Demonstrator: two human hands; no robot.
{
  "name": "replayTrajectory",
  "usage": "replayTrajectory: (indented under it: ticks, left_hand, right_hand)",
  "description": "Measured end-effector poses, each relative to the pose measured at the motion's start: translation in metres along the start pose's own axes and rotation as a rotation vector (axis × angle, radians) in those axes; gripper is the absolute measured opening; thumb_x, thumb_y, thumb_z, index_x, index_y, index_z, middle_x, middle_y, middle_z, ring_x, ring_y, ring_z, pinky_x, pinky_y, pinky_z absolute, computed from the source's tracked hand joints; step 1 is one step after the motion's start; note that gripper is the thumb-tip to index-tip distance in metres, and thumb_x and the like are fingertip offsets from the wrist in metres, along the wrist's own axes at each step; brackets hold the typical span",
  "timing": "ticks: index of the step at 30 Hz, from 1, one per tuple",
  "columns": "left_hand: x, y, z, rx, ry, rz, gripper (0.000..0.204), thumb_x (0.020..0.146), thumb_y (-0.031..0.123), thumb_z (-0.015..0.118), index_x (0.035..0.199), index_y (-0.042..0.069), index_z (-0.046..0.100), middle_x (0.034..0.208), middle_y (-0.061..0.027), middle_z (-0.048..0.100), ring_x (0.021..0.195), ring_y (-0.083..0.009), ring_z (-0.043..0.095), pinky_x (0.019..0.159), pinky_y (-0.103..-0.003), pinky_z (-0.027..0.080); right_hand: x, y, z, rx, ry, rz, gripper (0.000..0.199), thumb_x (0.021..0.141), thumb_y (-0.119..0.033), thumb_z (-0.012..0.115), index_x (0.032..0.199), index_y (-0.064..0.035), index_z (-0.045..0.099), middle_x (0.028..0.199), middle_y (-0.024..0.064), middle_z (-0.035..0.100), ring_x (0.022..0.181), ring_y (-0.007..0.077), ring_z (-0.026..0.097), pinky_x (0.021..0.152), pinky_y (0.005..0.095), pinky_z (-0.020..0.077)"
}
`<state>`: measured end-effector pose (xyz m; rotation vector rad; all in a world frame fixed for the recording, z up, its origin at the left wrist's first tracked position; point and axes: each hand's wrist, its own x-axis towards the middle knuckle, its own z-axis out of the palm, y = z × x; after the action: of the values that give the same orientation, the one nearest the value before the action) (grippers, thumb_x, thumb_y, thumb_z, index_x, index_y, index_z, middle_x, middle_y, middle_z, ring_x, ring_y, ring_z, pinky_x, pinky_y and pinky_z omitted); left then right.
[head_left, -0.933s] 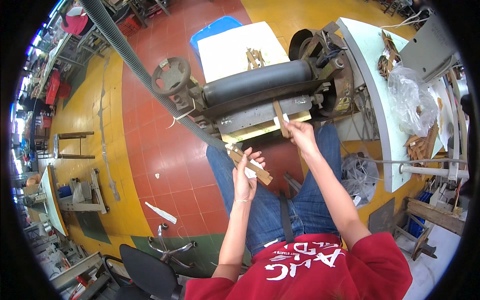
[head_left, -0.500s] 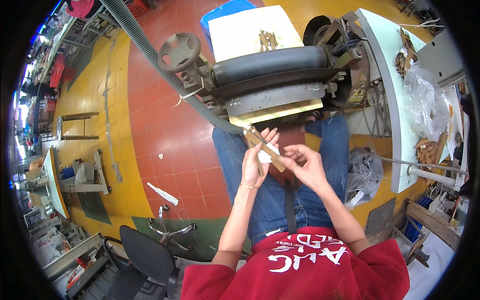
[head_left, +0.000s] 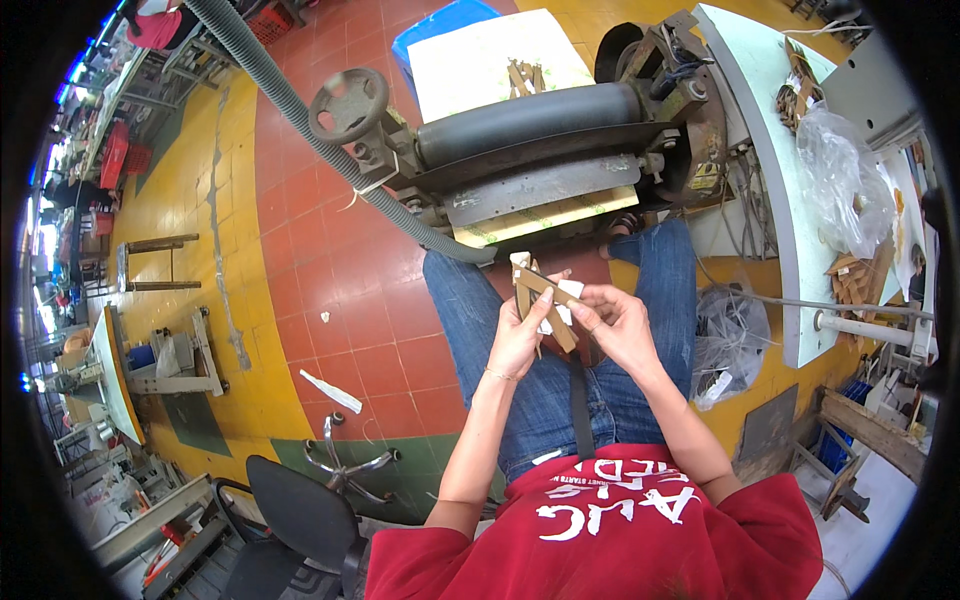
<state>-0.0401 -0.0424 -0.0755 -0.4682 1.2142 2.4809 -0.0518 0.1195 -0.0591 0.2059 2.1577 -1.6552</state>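
Observation:
Above my lap, my left hand [head_left: 514, 338] grips several narrow brown leather-like strips [head_left: 561, 334]; they fan out between its thumb and fingers. Bits of white paper [head_left: 551, 320] show among them. My right hand [head_left: 622, 326] pinches the end of one brown strip [head_left: 543, 283] that lies across the others, with a small white tag [head_left: 570, 287] at its fingertips. The two hands are close together. Just beyond them is a machine with a black roller [head_left: 530, 125] and a bent metal plate [head_left: 545, 192] in front. Similar strips [head_left: 525, 79] lie in a small pile behind the roller.
A handwheel [head_left: 348, 107] and a grey ribbed hose [head_left: 290, 110] flank the machine's left side. On the right, a pale table [head_left: 790, 260] bears clear plastic [head_left: 845, 180] and brown pieces [head_left: 858, 278]. A black swivel chair [head_left: 300, 515] stands at lower left.
My right hand has closed in on the strips and now pinches one near a white tag. The strips in my left hand have shifted and spread. The whole view has tilted slightly.

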Motion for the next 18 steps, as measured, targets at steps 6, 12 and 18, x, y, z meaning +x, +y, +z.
replayTrajectory:
  ticks: [6,12,18]
  left_hand:
    - [-0.003,0.002,0.002,-0.036,-0.051,-0.069,0.034,0.095,0.019,0.053,0.123,0.001,0.054,0.117,-0.0074,0.059,0.092,-0.0111,0.060,0.078,-0.026,0.051]
    - [-0.003,-0.002,0.001,-0.055,0.030,-0.063,0.032,0.093,0.019,0.056,0.119,0.000,0.055,0.103,-0.0083,0.063,0.084,-0.0135,0.063,0.071,-0.026,0.054]
    - [-0.004,-0.004,-0.009,0.060,0.110,-0.092,0.031,0.090,0.019,0.061,0.113,-0.001,0.057,0.092,-0.0086,0.065,0.074,-0.0142,0.065,0.065,-0.026,0.055]
  right_hand:
    - [0.004,0.002,-0.008,0.053,-0.093,0.025,0.020,0.086,-0.014,0.067,0.097,0.0018,0.066,0.076,0.0036,0.067,0.068,0.0053,0.059,0.062,0.0201,0.0478]
    - [0.006,-0.003,-0.010,0.174,-0.128,-0.031,0.019,0.089,-0.015,0.063,0.097,0.0019,0.068,0.079,0.0046,0.067,0.069,0.0078,0.060,0.062,0.0206,0.0471]
    - [0.003,-0.003,-0.007,-0.117,0.026,-0.157,0.018,0.086,-0.013,0.064,0.097,-0.0007,0.070,0.081,0.0078,0.068,0.071,0.0101,0.061,0.066,0.0242,0.0474]
